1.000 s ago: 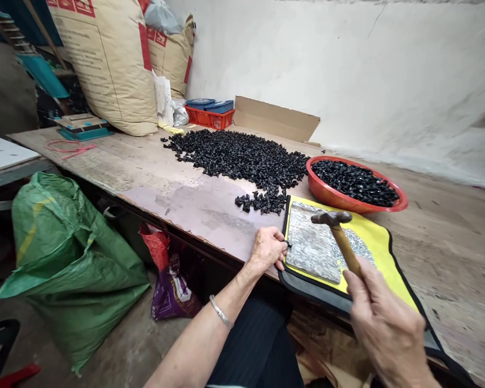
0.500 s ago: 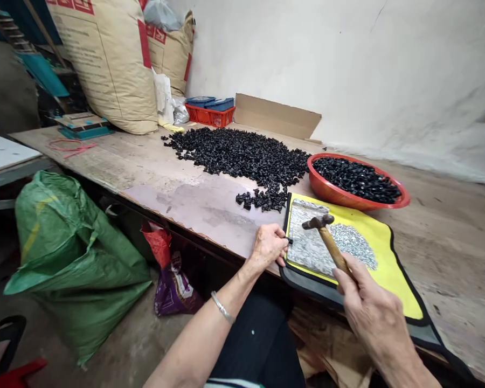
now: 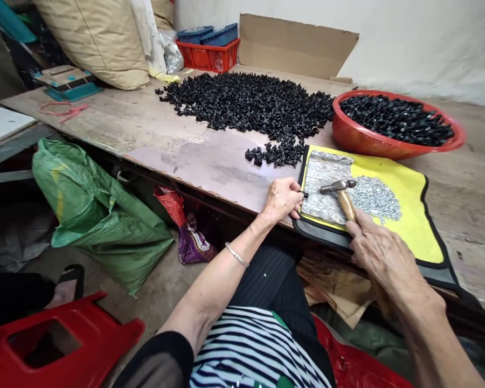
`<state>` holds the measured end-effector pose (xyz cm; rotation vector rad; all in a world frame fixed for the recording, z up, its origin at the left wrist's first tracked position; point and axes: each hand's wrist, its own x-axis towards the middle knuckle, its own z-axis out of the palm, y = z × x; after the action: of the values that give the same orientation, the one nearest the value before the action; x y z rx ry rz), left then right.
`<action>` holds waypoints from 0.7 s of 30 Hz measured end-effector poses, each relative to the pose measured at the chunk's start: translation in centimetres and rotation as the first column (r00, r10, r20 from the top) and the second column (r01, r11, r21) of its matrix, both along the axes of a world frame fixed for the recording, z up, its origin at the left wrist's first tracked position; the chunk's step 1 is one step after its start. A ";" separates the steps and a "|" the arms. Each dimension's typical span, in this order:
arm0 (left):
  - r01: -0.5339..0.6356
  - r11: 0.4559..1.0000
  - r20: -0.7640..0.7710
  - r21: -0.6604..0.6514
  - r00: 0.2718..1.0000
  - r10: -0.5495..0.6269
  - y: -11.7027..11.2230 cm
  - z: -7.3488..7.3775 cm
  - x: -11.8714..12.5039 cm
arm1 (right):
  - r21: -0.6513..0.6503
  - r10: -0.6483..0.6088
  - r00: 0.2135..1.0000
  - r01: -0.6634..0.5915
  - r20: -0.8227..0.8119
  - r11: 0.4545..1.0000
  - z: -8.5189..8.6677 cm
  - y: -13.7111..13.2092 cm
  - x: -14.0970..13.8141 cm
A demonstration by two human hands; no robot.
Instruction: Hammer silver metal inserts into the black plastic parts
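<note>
The left hand (image 3: 283,200) has a clenched grip on a small black part (image 3: 304,194), held at the left edge of the stone slab (image 3: 327,188) — the right hand (image 3: 382,253) clenches a hammer (image 3: 346,203) (its handle slanting far to near), the head just right of the part.

Logged on my operator: one navy-and-white striped top (image 3: 250,345) with green patches; one sheer black sleeve (image 3: 157,364); dark pinstriped trousers (image 3: 267,275); one thin silver bangle (image 3: 236,254), left arm (image 3: 202,291).
</note>
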<state>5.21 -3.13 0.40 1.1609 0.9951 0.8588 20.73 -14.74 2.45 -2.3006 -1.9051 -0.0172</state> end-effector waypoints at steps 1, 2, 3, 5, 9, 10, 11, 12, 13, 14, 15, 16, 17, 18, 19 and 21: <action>0.000 1.000 -0.006 0.002 1.000 0.000 0.0 0.0 0.0 | -0.027 0.006 1.000 -0.005 0.023 1.000 0.1 0.1 0.1; 0.001 1.000 -0.011 0.001 1.000 -0.001 -0.1 0.1 0.0 | -0.058 0.002 0.998 0.001 0.060 0.998 0.2 0.2 0.2; 0.001 1.000 -0.017 -0.004 1.000 -0.001 -0.1 0.2 0.0 | -0.080 -0.005 0.995 0.013 0.102 0.997 0.5 0.2 0.1; -0.001 1.000 -0.027 -0.013 1.000 0.000 -0.2 0.3 0.0 | -0.057 -0.012 0.984 0.023 0.176 0.998 1.3 -0.1 -0.3; 0.001 1.000 -0.021 -0.007 1.000 -0.001 -0.1 0.1 0.1 | 0.172 -0.057 0.941 -0.001 0.334 0.985 1.8 -2.1 -3.6; 0.000 1.000 -0.015 -0.001 1.000 0.000 0.0 0.0 0.2 | 0.196 -0.001 0.953 -0.061 0.303 0.979 1.3 -2.7 -4.7; -0.003 1.000 -0.012 0.005 1.000 0.003 0.0 -0.2 0.2 | 0.189 0.112 0.971 -0.153 0.212 0.970 0.4 -3.3 -5.9; -0.009 1.000 -0.013 0.010 1.000 0.009 0.0 -0.2 0.2 | 0.149 0.256 0.965 -0.262 0.061 0.954 -0.7 -3.8 -7.1; -0.013 1.000 -0.017 0.013 1.000 0.014 0.0 -0.3 0.2 | 0.073 0.373 0.921 -0.367 -0.109 0.927 -1.9 -4.2 -8.1; -0.014 1.000 -0.023 0.013 1.000 0.014 0.0 -0.3 0.2 | 0.001 0.414 0.881 -0.425 -0.229 0.905 -3.3 -4.4 -9.1; -0.010 1.000 -0.026 0.011 1.000 0.010 0.0 -0.3 0.2 | -0.059 0.395 0.868 -0.430 -0.300 0.901 -4.5 -4.6 -9.8; -0.004 1.000 -0.024 0.008 1.000 0.004 0.0 -0.2 0.1 | -0.108 0.371 0.868 -0.425 -0.330 0.899 -5.6 -4.8 -10.4; 0.003 1.000 -0.020 0.004 1.000 -0.003 0.0 -0.1 0.1 | -0.149 0.345 0.881 -0.407 -0.323 0.901 -6.5 -4.8 -10.8; 0.007 1.000 -0.013 0.000 1.000 -0.007 -0.1 0.0 0.1 | -0.181 0.331 0.895 -0.394 -0.299 0.901 -7.1 -4.9 -11.1; 0.007 1.000 -0.006 -0.005 1.000 -0.007 -0.1 0.0 0.1 | -0.207 0.333 0.903 -0.392 -0.271 0.896 -7.5 -4.9 -11.2; -0.001 1.000 0.005 -0.014 1.000 0.001 -0.1 0.1 0.1 | -0.248 0.356 0.905 -0.410 -0.233 0.878 -7.9 -4.9 -11.4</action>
<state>5.31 -3.24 0.52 1.1457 0.9959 0.8541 9.34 -19.61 -5.48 -1.9434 -2.3570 0.5367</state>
